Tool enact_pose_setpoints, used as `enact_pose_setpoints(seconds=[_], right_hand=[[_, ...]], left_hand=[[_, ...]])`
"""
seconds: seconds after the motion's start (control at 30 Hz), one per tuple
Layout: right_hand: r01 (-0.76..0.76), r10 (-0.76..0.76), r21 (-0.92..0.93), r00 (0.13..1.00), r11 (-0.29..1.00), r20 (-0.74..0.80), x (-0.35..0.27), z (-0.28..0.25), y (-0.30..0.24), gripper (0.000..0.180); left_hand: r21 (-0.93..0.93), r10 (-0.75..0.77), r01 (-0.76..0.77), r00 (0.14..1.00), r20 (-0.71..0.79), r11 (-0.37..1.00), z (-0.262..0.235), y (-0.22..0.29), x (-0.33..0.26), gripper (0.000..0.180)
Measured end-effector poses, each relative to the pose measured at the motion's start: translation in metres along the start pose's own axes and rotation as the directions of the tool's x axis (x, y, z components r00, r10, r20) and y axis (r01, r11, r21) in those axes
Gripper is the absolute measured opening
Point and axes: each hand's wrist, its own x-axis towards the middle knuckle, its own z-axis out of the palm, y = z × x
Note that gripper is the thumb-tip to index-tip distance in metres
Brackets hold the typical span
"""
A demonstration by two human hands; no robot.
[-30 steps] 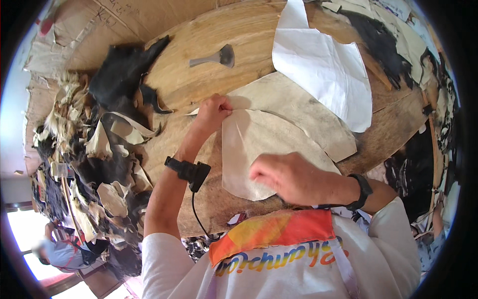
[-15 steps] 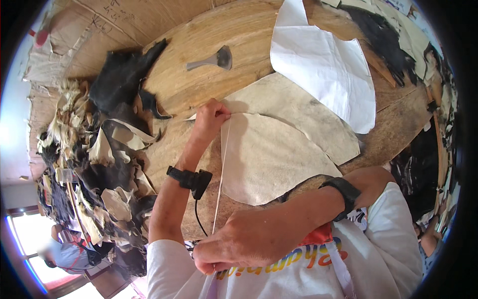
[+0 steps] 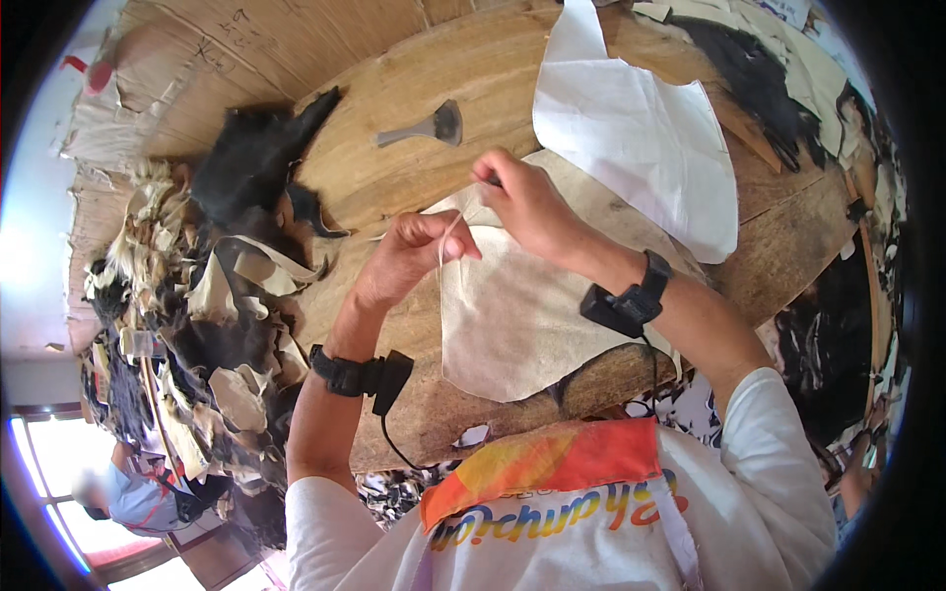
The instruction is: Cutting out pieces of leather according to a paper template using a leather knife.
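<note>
The pale leather piece (image 3: 512, 315) lies flat on the wooden surface (image 3: 414, 98), thin, limp and light by its look, best pinched at its upper edge, where the left hand (image 3: 409, 258) and right hand (image 3: 527, 202) each close a narrow grip on it.

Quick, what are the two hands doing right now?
Left hand: closed, pinching the edge of the pale leather piece.
Right hand: closed, pinching a thin thread.

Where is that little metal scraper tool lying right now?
In the head view the metal scraper lies flat on the round wooden board, up and left of the right hand, with the dark scrap pile to its left.
</note>
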Motion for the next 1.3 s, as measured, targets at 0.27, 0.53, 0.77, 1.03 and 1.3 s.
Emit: enact_pose_setpoints(seconds=[0.27,0.53,0.77,1.03,1.3], right_hand=[[-0.068,0.054,0.024,0.925,0.997,0.375,-0.116,-0.011,-0.024,0.012],[-0.108,0.092,0.015,0.906,0.994,0.413,-0.134,-0.026,-0.033,0.012],[-0.051,0.026,0.052,0.920,0.997,0.390,-0.139,-0.027,-0.033,0.013],[-0.059,0.044,0.032,0.931,0.998,0.362,-0.141,-0.035,-0.037,0.011],[-0.068,0.059,0.011,0.924,0.998,0.377,-0.143,-0.064,-0.056,0.010]], left_hand=[[0.538,0.136,0.219,0.829,-0.542,0.814,-0.001,-0.054,0.013,0.016],[0.654,0.291,0.212,0.767,-0.572,0.727,0.015,-0.077,0.021,0.009],[0.614,0.119,0.360,0.791,-0.600,0.703,0.002,-0.069,0.024,0.011],[0.720,0.314,0.222,0.787,-0.531,0.658,0.019,-0.076,0.021,0.005],[0.768,0.358,0.201,0.794,-0.491,0.608,0.008,-0.089,0.025,0.005]])
